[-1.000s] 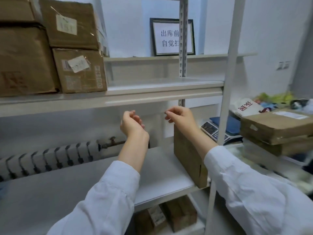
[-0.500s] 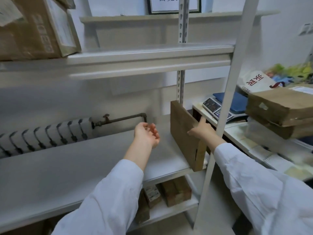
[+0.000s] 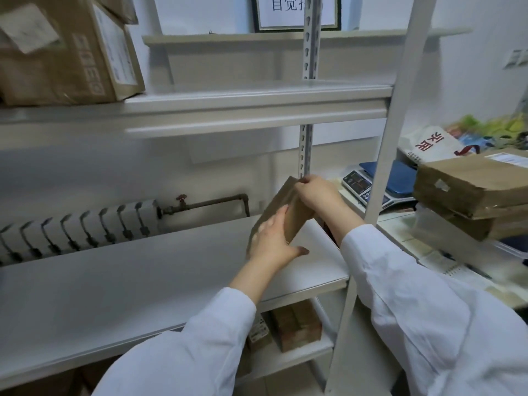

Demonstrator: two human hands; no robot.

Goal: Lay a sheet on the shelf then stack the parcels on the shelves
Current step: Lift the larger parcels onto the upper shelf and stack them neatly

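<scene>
Both hands have closed in since the earlier frame. Back then only the right hand touched the board as it stood upright, and the left hung free. Now the right hand (image 3: 317, 195) has its fingers curled over the top edge of the cardboard sheet (image 3: 298, 221). The left hand (image 3: 271, 241) clasps the lower near edge, fingers up one face and thumb tucked under the other. That's a firm two-handed hold, centre-right of the frame.

The sheet is tipped, its top leaning toward the right and its bottom edge down at the middle shelf (image 3: 128, 275). I can't tell whether that edge rests on the shelf or is just clear of it.

So we're in step one, I'd say, laying the sheet, and no parcel has gone onto this shelf yet. Next it needs to be lowered flat toward the left, along the open run of shelf in front of the radiator (image 3: 77, 224), and squared to the front lip, clear of the upright post (image 3: 394, 138).

At the right edge of the frame the brown parcels (image 3: 471, 184) wait in a stack beside a weighing scale (image 3: 371, 181). Upper left, cardboard boxes (image 3: 65, 52) already sit on the upper shelf (image 3: 257, 98).
</scene>
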